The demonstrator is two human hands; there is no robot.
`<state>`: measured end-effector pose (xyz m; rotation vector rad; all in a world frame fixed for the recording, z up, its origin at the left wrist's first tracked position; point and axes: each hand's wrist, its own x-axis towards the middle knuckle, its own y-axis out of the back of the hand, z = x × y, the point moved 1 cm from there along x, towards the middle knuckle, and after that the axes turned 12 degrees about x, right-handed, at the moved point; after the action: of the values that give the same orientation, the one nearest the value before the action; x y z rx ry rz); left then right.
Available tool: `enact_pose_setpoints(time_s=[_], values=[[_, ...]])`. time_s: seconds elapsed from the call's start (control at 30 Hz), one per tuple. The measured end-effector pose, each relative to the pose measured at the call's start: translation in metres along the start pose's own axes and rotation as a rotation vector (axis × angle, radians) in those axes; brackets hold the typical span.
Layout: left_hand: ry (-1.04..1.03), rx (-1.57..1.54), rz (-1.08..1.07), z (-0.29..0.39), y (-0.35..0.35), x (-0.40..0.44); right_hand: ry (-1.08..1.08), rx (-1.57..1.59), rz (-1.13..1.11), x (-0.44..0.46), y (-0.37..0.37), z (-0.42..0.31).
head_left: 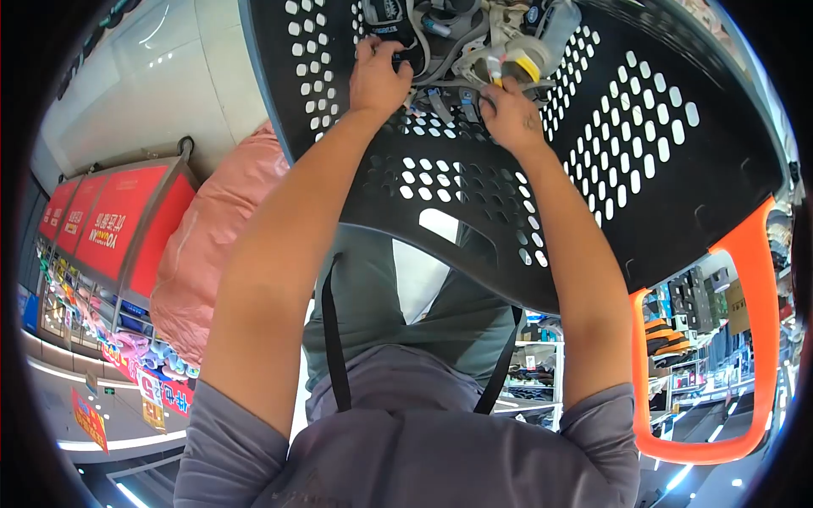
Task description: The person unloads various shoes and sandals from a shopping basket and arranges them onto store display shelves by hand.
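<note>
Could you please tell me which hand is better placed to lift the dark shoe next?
Probably the left hand: its fingers are at the dark shoe, while the right hand is farther away.

Sandals (464, 52) crowd the black basket's far end (703, 186), leaving room between the forearms (584, 229).

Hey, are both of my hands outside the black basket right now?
No, the left hand and right hand both reach into the black basket, among shoes.
</note>
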<state>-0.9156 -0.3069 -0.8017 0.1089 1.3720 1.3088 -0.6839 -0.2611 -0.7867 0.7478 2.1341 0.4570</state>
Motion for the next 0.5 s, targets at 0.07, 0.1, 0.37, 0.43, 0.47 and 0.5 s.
enact_pose_setpoints(time_s=[0.07,0.1,0.37,0.43,0.47,0.5], values=[[-0.075,0.140,0.186,0.004,0.004,0.019,-0.142,0.117,0.047,-0.016,0.004,0.003],[-0.082,0.109,0.138,0.002,0.003,0.029,-0.156,0.177,0.128,-0.022,0.003,0.007],[-0.177,0.309,-0.037,0.004,0.017,0.052,-0.282,0.407,0.213,-0.050,0.021,-0.004],[-0.151,0.301,-0.057,0.002,0.021,0.045,-0.265,0.523,0.308,-0.054,0.025,-0.007],[-0.138,0.297,-0.066,0.001,0.024,0.040,-0.262,0.521,0.313,-0.059,0.027,-0.009],[-0.208,0.298,-0.040,0.001,0.027,0.031,-0.227,0.600,0.378,-0.064,0.029,-0.013]])
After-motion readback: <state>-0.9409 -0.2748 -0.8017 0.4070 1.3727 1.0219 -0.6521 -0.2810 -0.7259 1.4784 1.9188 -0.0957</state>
